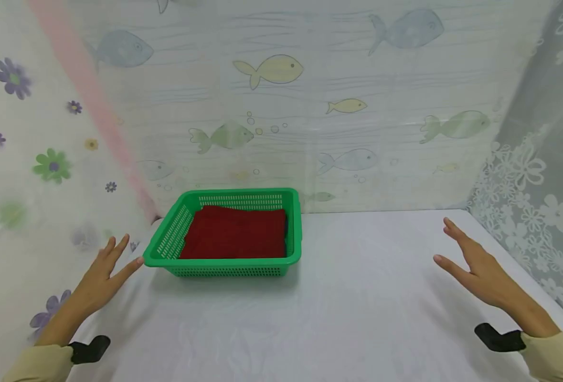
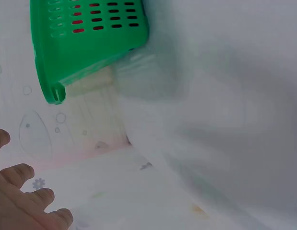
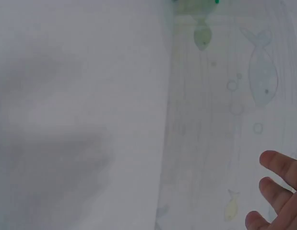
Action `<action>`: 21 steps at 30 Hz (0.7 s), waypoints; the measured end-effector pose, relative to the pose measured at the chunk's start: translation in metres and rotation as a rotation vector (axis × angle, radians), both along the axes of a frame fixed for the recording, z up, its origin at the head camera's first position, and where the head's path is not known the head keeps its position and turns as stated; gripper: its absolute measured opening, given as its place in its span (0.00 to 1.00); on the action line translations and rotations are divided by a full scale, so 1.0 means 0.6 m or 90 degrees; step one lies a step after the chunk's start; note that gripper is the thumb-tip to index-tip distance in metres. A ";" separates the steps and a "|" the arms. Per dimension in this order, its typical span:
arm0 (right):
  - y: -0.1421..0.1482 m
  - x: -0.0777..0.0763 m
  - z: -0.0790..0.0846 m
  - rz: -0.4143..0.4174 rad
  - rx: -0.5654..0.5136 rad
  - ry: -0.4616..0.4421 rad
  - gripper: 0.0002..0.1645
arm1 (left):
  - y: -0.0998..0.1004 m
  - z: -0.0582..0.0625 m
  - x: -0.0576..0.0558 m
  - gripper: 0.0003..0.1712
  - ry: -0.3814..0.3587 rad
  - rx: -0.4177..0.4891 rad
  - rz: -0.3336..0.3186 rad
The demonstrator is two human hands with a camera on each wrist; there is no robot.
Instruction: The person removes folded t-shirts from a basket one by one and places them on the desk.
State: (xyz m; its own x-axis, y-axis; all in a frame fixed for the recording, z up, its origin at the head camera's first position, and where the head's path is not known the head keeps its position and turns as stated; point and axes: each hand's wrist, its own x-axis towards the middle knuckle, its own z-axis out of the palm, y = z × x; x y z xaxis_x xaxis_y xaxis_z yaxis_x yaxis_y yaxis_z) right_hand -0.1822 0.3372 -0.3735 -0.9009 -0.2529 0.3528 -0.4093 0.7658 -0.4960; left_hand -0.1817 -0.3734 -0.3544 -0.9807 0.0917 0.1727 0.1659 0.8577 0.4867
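A green plastic basket (image 1: 228, 269) with slotted sides stands on the white table, left of the middle. Inside it lies a folded dark red cloth (image 1: 235, 233); a dark blue edge shows beside it on the right. My left hand (image 1: 101, 276) hovers left of the basket with its fingers spread and nothing in them, the thumb tip overlapping the basket's near left corner in the head view. Far to the right, my right hand (image 1: 484, 273) is held over the table, fingers extended and holding nothing. The left wrist view shows the basket's corner (image 2: 90, 48) above the left fingertips (image 2: 62, 218).
The white-covered table (image 1: 357, 297) meets a fish-printed curtain (image 1: 281, 122) at the back. A flower-printed sheet (image 1: 33, 201) hangs along the left, and a lacy floral curtain (image 1: 548, 212) along the right. Each wrist wears a black strap mount (image 1: 90, 350).
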 end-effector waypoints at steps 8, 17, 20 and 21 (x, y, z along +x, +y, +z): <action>-0.035 0.006 0.014 -0.015 -0.057 -0.025 0.47 | 0.011 0.012 0.002 0.42 0.046 0.026 0.015; -0.068 0.002 0.028 -0.034 -0.130 -0.067 0.41 | 0.021 0.027 -0.003 0.39 0.048 0.109 0.051; -0.075 -0.001 0.035 -0.041 -0.161 -0.080 0.39 | 0.024 0.032 -0.005 0.39 0.034 0.145 0.049; -0.078 -0.002 0.037 -0.042 -0.168 -0.083 0.38 | 0.025 0.034 -0.005 0.39 0.029 0.158 0.047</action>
State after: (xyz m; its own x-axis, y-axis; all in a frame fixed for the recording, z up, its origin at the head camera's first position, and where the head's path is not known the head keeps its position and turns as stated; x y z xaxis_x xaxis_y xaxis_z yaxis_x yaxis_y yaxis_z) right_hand -0.1832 0.2901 -0.3512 -0.9545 -0.1071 0.2782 -0.2821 0.6260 -0.7270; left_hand -0.1849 -0.3585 -0.3343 -0.9739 -0.0302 0.2249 0.1340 0.7233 0.6774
